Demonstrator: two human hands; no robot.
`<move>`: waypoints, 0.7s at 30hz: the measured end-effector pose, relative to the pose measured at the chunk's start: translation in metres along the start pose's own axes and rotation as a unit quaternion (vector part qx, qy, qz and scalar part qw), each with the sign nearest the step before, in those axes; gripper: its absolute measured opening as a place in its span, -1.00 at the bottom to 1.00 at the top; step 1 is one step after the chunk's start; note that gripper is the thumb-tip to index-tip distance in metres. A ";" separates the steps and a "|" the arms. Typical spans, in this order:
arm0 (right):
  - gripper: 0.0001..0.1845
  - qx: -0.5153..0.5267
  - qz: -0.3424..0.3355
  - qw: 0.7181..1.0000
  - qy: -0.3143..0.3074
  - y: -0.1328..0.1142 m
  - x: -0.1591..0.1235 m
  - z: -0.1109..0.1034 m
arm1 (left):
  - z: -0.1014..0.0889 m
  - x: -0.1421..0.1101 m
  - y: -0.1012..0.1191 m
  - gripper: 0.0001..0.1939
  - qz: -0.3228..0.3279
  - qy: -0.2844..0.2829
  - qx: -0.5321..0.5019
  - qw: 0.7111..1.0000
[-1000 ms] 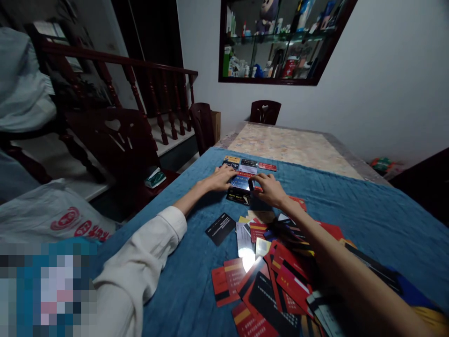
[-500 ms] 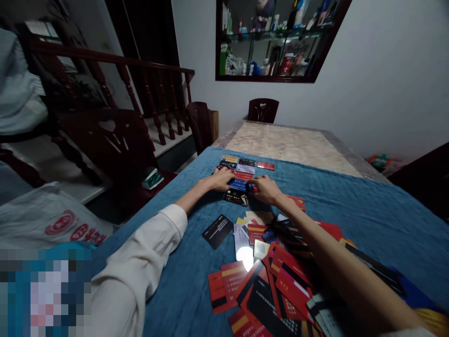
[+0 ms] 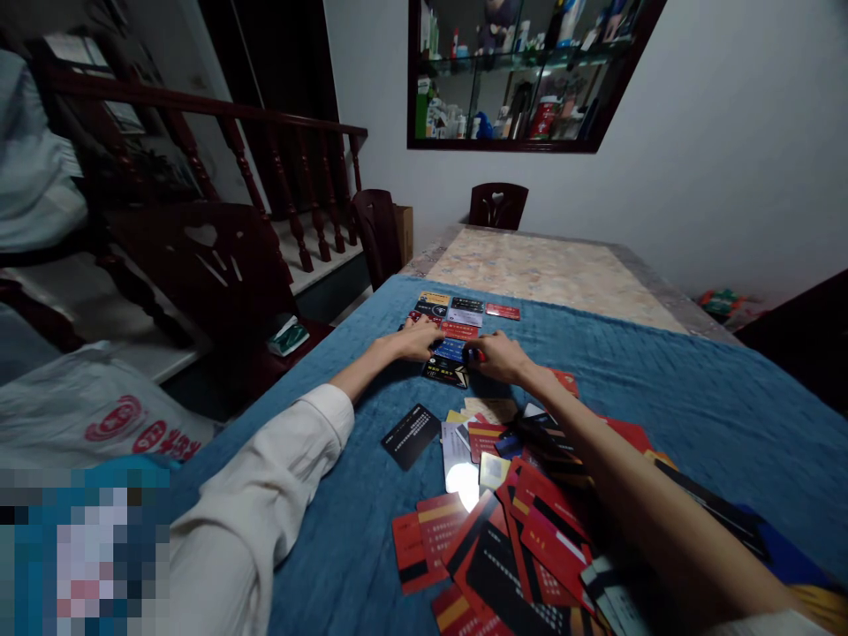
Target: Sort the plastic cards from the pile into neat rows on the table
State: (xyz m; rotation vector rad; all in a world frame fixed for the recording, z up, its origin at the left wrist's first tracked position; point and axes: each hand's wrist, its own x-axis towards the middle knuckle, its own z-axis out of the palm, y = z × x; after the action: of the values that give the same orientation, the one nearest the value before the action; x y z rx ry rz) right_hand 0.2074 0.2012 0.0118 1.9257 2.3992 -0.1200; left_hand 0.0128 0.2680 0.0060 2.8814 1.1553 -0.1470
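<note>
My left hand (image 3: 419, 339) lies palm down over the left side of a short column of cards, its thumb and fingers apart and bent onto the card edges. Across from it, my right hand (image 3: 500, 355) has its fingers curled at the column's right edge, closed on a card that shows only as a red and dark sliver. Between the two hands lie a red card (image 3: 459, 331) and a blue card (image 3: 450, 350). Just below is a black VIP card (image 3: 445, 373). A dark red card (image 3: 422, 316) is partly hidden under my left fingers.
Yellow, black and silver cards sit in rows beyond my hands, with a red card (image 3: 503, 312) on their right. A loose black card (image 3: 411, 435) and a heap of mixed cards (image 3: 510, 539) lie nearer on the blue cloth (image 3: 337, 530). Chairs (image 3: 374, 230) stand left.
My right hand has shifted very slightly at the column's right edge. The cards and my left hand look the same.
</note>
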 end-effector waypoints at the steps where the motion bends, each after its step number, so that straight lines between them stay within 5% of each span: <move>1: -0.54 -0.001 0.000 1.000 -0.001 0.000 0.000 0.000 | 0.001 0.000 0.000 -0.61 0.002 0.002 0.001 1.000; 21: -0.54 -0.015 0.002 1.000 -0.008 0.000 0.003 0.002 | 0.003 -0.001 -0.002 -0.69 0.025 0.019 0.005 0.999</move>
State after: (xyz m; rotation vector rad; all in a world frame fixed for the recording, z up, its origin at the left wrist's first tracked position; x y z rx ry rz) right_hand 0.2072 0.2045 0.0096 1.9096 2.3717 -0.0976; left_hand 0.0104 0.2686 0.0032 2.9315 1.0901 -0.0975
